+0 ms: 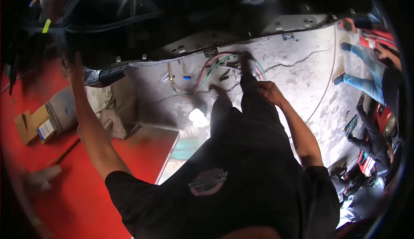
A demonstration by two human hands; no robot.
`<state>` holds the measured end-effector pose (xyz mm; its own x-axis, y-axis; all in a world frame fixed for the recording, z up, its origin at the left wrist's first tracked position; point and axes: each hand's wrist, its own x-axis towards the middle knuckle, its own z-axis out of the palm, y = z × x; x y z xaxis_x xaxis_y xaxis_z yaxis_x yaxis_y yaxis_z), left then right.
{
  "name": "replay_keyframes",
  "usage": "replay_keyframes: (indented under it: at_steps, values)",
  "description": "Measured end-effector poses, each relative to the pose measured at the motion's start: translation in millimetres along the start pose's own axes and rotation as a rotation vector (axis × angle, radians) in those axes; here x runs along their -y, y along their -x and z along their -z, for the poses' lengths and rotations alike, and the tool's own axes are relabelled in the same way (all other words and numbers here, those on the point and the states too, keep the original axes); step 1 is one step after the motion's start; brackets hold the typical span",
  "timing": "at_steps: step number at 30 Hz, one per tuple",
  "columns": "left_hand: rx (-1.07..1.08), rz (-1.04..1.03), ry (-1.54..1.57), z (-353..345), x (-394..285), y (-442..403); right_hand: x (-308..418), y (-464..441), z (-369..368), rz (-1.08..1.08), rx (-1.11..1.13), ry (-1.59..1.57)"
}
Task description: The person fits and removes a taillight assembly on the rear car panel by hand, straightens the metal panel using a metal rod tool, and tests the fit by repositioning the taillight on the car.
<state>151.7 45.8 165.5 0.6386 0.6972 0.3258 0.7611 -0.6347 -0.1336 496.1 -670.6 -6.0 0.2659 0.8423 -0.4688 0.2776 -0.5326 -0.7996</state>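
Note:
A large black panel (pixel 172 28), apparently part of a vehicle, spans the top of the head view, with small metal clips along its edge. My left hand (pixel 74 71) is at the panel's left end; its fingers look stretched out and apart, and whether they touch the panel is unclear. Beside my dark trouser leg, my right hand (pixel 269 92) has its fingers curled closed. What it holds, if anything, is hidden. Green and red hoses (pixel 211 70) loop over the concrete floor by my feet.
Cardboard boxes (pixel 41 124) and a grey cylinder (pixel 64 105) stand at left over a red floor (pixel 95 187). Cracks and a long cable (pixel 327 86) run across the concrete. At right are a person in jeans (pixel 366 71) and another in dark clothes (pixel 373 140).

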Motion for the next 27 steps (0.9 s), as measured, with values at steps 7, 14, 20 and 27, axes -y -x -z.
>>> replay_keyframes:
  at_steps: [7,14,20,27]
  values:
    - [0.083,0.232,0.407,39,-42,6,36,-130,31,0.224,-0.008,0.054]
    - [0.115,0.341,0.357,49,-72,8,76,-241,40,0.405,-0.212,0.236]
    - [0.11,0.31,0.334,51,-73,10,59,-273,11,0.471,-0.205,0.326]
    - [0.059,0.362,0.232,34,-42,13,70,-261,25,0.401,-0.09,0.642]
